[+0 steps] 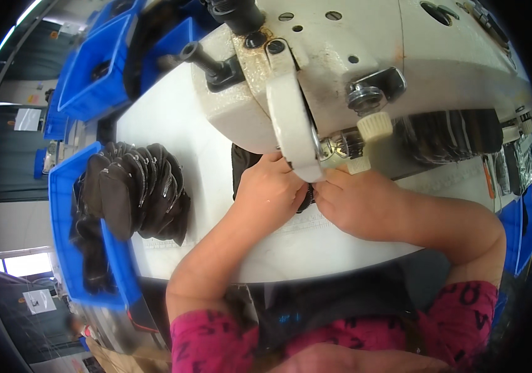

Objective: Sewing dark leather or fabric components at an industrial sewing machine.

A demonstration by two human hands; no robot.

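Note:
An off-white industrial sewing machine (pixel 440 43) fills the upper right, its pale guard covering the needle area. Beneath it lies a black fabric piece (pixel 243 163) with a zipper edge showing between my hands. My left hand (pixel 271 189) has curled fingers gripping that piece at the left of the guard. My right hand (pixel 356 202) is bent over the same piece just right of it, fingers closed on it. Both sets of fingertips are partly hidden by the machine and each other.
A pile of black zipped pouches (pixel 132 189) sits at left by a blue bin (pixel 70 261). More blue bins (pixel 92 84) stand upper left. Stacked dark pieces (pixel 449 133) and small tools (pixel 490 177) lie at right on the white table (pixel 197 261). A person (pixel 82 332) is partly visible lower left.

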